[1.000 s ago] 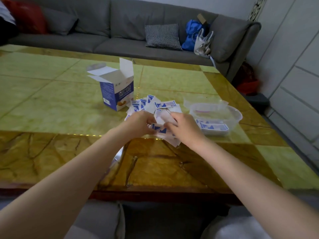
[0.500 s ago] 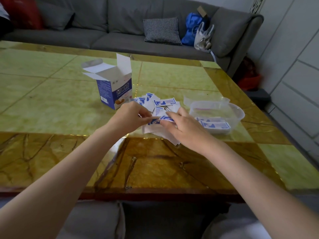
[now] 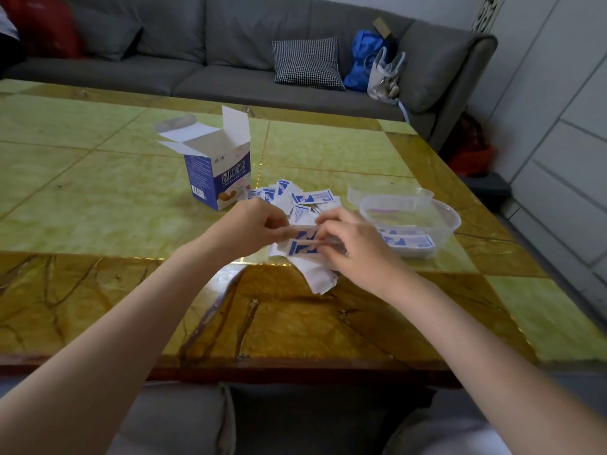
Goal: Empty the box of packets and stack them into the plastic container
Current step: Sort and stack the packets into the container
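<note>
Between my two hands a small stack of blue-and-white packets (image 3: pixel 303 246) is held just above the worktop (image 3: pixel 98 198). My left hand (image 3: pixel 254 226) pinches the stack's left end with curled fingers, and my right hand (image 3: pixel 353 244) curls round its right end. Under and behind the hands, a loose pile of packets (image 3: pixel 295 198) lies scattered on the worktop, some face up, some showing white backs. Just right of my right hand stands the clear plastic container (image 3: pixel 440 221), with a few packets already lying flat in its bottom (image 3: pixel 410 241). Its clear lid (image 3: pixel 377 190) lies behind it, touching it as far as I can tell. Left of the pile, near it, the blue-and-white cardboard box (image 3: pixel 218 174) stands upright with its top flaps open. Beyond the worktop I see a grey sofa (image 3: pixel 213 44) carrying a checked cushion (image 3: pixel 307 62), a blue bag (image 3: pixel 363 57) and a pale plastic bag (image 3: pixel 384 75).
</note>
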Tool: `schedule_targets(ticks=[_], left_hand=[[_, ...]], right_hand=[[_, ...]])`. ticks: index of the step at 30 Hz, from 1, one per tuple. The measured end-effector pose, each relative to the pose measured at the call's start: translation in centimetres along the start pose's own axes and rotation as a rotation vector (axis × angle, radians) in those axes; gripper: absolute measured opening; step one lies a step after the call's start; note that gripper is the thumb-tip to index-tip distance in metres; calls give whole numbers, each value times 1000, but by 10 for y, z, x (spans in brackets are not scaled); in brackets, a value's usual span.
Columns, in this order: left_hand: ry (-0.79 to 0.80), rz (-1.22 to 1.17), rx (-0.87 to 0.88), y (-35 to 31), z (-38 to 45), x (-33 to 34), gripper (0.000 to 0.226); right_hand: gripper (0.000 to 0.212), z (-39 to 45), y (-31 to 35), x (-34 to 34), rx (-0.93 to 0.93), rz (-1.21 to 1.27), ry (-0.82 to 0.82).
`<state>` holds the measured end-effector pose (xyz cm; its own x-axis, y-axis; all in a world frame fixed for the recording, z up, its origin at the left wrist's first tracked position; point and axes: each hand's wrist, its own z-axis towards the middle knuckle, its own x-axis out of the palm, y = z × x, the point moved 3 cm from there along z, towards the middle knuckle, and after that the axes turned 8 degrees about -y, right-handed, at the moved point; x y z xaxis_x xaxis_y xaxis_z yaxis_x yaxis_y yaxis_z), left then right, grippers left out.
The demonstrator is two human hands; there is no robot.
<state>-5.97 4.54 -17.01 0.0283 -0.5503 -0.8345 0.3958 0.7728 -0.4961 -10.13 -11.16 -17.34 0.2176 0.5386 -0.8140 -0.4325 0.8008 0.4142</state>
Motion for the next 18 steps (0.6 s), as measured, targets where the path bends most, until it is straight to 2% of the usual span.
schedule_targets(ticks=[2, 5, 9, 13, 18], left_hand=[[43, -14, 4, -1, -1, 3, 24], [73, -33, -12, 0, -1, 5, 19], [54, -145, -62, -1, -2, 1, 16], [8, -264, -127, -1, -4, -2, 17], [12, -472, -274, 3, -4, 0, 10]], right_hand=[[13, -2, 0, 2, 56, 33, 26], [11, 0, -3, 0, 187, 150, -18], [10, -2, -7, 2, 422, 435, 81], [5, -4, -7, 4, 433, 404, 131], [10, -4, -16, 1, 541, 433, -24]])
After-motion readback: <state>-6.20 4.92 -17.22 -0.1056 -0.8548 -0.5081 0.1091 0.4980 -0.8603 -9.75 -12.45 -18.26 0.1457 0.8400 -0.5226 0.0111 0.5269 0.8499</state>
